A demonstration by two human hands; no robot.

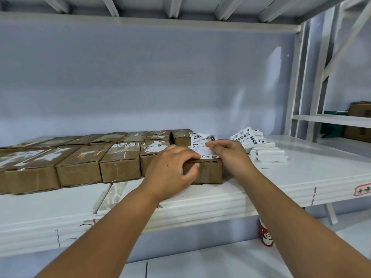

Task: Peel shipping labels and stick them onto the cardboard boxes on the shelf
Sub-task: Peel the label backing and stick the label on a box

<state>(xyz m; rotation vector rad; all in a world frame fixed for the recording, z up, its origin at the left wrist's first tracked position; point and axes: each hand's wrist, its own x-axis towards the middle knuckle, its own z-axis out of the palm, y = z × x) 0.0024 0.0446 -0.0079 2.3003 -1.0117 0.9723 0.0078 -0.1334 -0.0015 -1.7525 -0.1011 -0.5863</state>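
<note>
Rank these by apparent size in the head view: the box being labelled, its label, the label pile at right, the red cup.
1. cardboard box and label pile: too alike to rank, since the box is partly covered.
2. label
3. red cup

Hands: two, the left hand (170, 167) and the right hand (228, 152).
Front-row boxes (120, 167): five in plain view; the left edge may cut off a sixth.
Back-row boxes (108, 136): about seven, the far-left ones too flattened by the angle to count surely.
Label (202, 144) lying on a box: one.
Label pile (243, 135): two printed faces show; any beneath are hidden.
Folded strips (267, 153): a white heap, too overlapped to count.
Side-shelf boxes (359, 109): two.
Cup (266, 235): one.
Tag (362, 189) on the shelf lip: one.
</note>
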